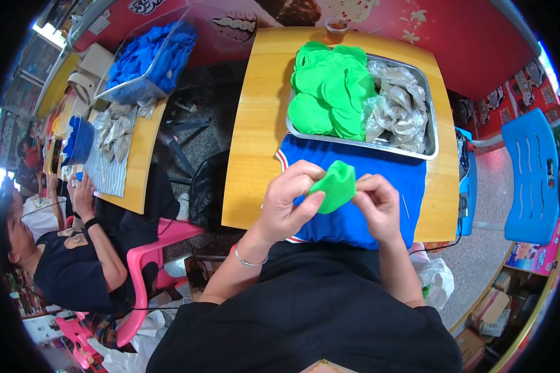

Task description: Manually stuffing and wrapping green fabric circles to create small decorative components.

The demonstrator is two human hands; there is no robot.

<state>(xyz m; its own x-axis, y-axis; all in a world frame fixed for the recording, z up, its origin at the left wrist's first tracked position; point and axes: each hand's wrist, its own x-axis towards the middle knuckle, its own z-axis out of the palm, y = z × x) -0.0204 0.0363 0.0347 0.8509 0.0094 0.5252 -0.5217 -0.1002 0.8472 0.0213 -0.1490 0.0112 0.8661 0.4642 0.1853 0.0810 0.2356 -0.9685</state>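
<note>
A small green fabric piece, creased and cupped, is held up over the blue cloth in front of me. My left hand pinches its left side between thumb and fingers. At its right edge, the thumb and fingertips of my right hand are closed together on the fabric; whether they also hold something small like a needle I cannot make out. A thin pale sliver shows on the blue cloth beside my right hand. Beyond my hands, a pile of flat, rounded green fabric pieces fills the left of a metal tray.
Crumpled clear plastic bags fill the tray's right side. A cup of brown liquid stands at the wooden table's far edge. At left, a co-worker sits by another table with a bin of blue pieces. A blue chair is at right.
</note>
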